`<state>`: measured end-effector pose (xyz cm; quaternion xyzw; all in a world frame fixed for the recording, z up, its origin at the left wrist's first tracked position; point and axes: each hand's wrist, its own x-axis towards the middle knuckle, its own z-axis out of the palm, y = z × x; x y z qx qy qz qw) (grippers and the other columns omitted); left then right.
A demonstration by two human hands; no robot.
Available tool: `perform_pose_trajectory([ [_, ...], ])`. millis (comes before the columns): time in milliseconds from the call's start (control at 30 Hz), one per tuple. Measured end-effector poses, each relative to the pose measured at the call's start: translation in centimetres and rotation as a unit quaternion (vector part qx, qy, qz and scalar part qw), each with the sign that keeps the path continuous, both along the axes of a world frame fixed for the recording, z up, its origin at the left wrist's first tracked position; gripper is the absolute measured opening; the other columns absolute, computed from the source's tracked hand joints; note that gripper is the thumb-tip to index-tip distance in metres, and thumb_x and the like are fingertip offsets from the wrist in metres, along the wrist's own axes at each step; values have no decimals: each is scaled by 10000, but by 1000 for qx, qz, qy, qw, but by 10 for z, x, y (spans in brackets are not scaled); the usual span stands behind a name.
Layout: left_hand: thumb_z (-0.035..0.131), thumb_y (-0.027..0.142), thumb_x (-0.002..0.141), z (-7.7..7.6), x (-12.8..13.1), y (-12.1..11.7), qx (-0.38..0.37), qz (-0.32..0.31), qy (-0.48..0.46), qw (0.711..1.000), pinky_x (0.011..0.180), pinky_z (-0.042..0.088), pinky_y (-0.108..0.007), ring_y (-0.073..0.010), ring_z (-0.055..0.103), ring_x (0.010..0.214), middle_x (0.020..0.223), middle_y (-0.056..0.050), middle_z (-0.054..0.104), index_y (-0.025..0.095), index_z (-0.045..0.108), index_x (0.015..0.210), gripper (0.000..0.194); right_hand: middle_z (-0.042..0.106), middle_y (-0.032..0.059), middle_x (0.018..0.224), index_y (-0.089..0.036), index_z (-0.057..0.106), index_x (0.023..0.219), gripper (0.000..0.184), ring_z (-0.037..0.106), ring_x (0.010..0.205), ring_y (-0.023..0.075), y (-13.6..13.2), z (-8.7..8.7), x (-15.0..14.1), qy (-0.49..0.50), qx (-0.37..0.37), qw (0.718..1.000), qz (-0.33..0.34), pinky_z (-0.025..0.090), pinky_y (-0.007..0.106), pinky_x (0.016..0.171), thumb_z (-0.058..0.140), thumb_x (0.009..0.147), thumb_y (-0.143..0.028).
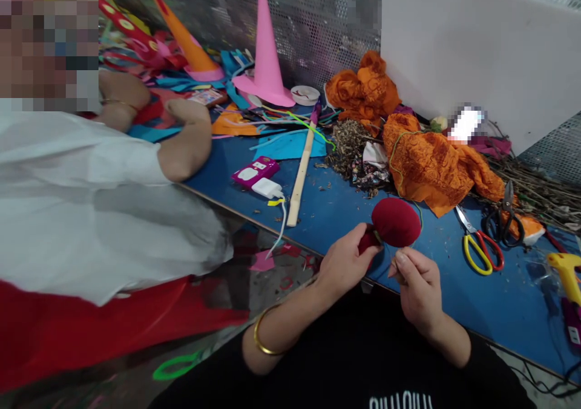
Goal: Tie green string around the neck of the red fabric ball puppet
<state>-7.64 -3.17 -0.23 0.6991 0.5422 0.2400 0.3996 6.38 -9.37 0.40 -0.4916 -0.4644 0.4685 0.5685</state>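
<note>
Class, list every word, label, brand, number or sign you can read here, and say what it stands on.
No text can be read in full.
Black shirt: white lettering, cut off by the bottom edge.
Flat printed item beside the orange cone hat: print too small.
Purple object at the right edge: pale patch, marks too small.

scissors (474,231) — right of stick (302,176) | cone (267,64) — behind charger (267,188)
</note>
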Motion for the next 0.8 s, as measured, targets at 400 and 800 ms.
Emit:
perform_pose_trajectory([
  [400, 520, 361, 890, -1, -11, 12, 19, -46, 160, 986, 859, 463, -341, -268, 633, 1045, 1155, -77, 679, 209, 546, 1234, 376, 578, 94, 977, -194, 647, 779, 269, 546, 1041, 239, 6, 26, 37, -223, 189, 947, 131, 438, 365, 873, 466, 959, -278],
  [800, 533, 310, 874, 26, -8, -8, 45, -251, 197, 947, 771, 486, -353, -283, 671, 934, 1024, -55, 712, 226, 602, 1052, 209, 489, 4, 662, -184, 546, 672, 297, 469, 623, 126, 87, 57, 38, -342, 250, 865, 268, 357, 249, 590, 459, 947, -257],
])
